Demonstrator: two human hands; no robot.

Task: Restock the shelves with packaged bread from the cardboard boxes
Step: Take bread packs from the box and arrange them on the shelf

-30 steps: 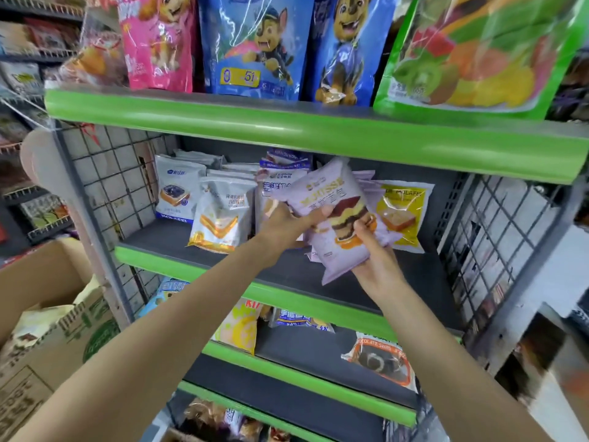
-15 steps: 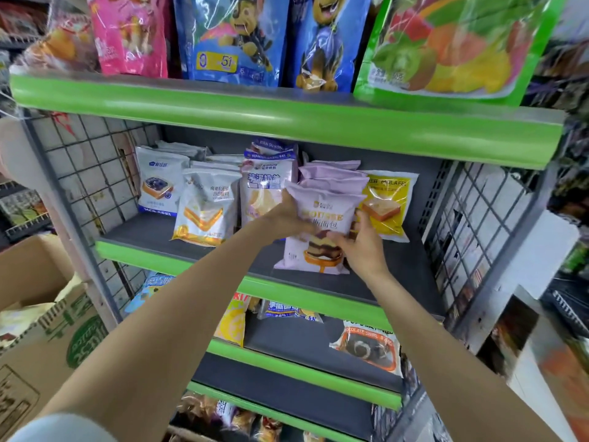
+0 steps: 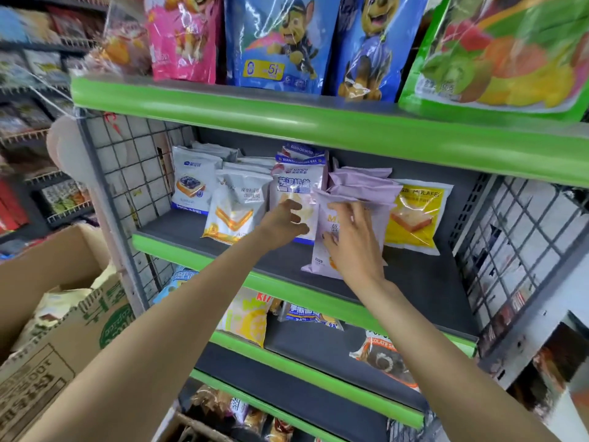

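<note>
Above: pink cartoon pouch [image 3: 183,36], two blue cartoon-dog pouches [image 3: 280,43], green fruit bag [image 3: 503,52]. Far left, blurred racks [image 3: 32,74], perhaps snacks.

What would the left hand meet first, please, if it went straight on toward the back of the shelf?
Probably the white and blue taro bread packet standing just beyond the left hand; depth is hard to judge, and they may already touch.

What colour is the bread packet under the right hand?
Pale lilac packet, seen in the head view, with the right hand on it.
</note>
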